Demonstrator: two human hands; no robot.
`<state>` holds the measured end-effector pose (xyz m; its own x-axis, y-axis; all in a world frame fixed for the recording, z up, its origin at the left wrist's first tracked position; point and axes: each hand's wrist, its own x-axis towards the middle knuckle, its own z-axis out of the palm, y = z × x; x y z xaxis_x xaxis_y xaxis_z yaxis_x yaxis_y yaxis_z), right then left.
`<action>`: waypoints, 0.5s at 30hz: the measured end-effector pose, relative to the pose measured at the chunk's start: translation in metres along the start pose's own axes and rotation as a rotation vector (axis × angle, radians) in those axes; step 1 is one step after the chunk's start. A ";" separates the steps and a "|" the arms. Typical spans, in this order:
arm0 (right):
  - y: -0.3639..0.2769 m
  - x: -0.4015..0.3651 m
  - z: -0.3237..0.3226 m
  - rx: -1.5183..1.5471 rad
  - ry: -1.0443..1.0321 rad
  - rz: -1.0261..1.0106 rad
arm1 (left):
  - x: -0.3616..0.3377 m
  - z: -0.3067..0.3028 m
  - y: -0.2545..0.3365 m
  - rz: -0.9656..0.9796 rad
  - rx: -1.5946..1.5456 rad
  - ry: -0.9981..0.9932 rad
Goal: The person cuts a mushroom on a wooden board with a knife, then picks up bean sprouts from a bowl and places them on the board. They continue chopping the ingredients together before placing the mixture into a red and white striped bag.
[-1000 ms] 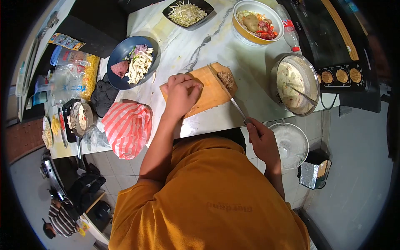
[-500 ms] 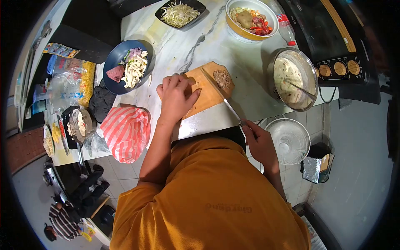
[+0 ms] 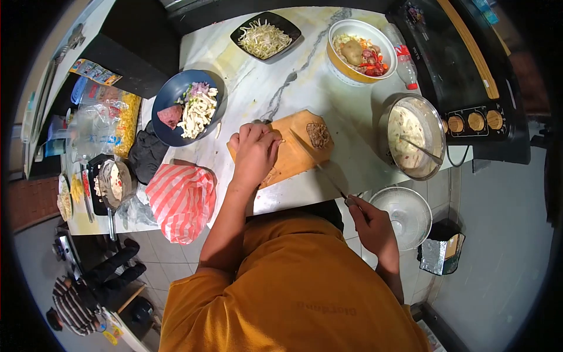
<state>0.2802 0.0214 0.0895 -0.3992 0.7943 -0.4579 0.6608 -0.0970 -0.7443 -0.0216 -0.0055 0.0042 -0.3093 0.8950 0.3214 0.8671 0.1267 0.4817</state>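
A wooden cutting board lies near the counter's front edge, with a small heap of chopped brown food at its right end. My left hand is on the board's left part, its fingers curled and pressed together; anything under them is too hidden to name. The knife is in my right hand, gripped by the handle, its blade slanting up and left over the board between my left hand and the heap. Light crumbs lie on the board's lower left.
Left of the board are a blue plate of chopped food and a striped bag. Behind stand a black dish of sprouts and a yellow bowl. A metal bowl sits right. A person is at lower left.
The whole view has shifted, so the board and dishes appear lower. My left hand's thumb has drawn in against the fingers. The knife remains in my right hand over the board.
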 end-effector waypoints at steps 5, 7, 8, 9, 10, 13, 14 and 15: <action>-0.005 -0.003 -0.008 -0.067 -0.041 -0.006 | 0.007 -0.002 -0.009 0.047 -0.009 -0.034; -0.009 -0.003 -0.010 -0.077 -0.040 -0.004 | 0.010 -0.002 -0.014 0.093 -0.038 -0.038; -0.014 -0.002 -0.012 -0.111 -0.047 -0.002 | 0.011 -0.003 -0.016 0.089 -0.037 -0.041; -0.016 -0.001 -0.013 -0.145 -0.052 -0.001 | 0.013 -0.005 -0.016 0.106 -0.059 -0.057; -0.016 -0.001 -0.013 -0.145 -0.057 0.003 | 0.013 -0.005 -0.017 0.122 -0.082 -0.074; -0.014 0.001 -0.015 -0.162 -0.035 -0.061 | 0.017 -0.004 -0.021 0.154 -0.087 -0.104; -0.012 0.001 -0.016 -0.168 -0.023 -0.072 | 0.019 -0.003 -0.023 0.155 -0.090 -0.104; -0.011 0.001 -0.016 -0.173 -0.012 -0.084 | 0.021 -0.003 -0.026 0.189 -0.092 -0.098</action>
<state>0.2822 0.0332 0.1051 -0.4640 0.7881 -0.4044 0.7240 0.0743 -0.6858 -0.0515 0.0085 0.0004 -0.1016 0.9368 0.3348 0.8655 -0.0827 0.4941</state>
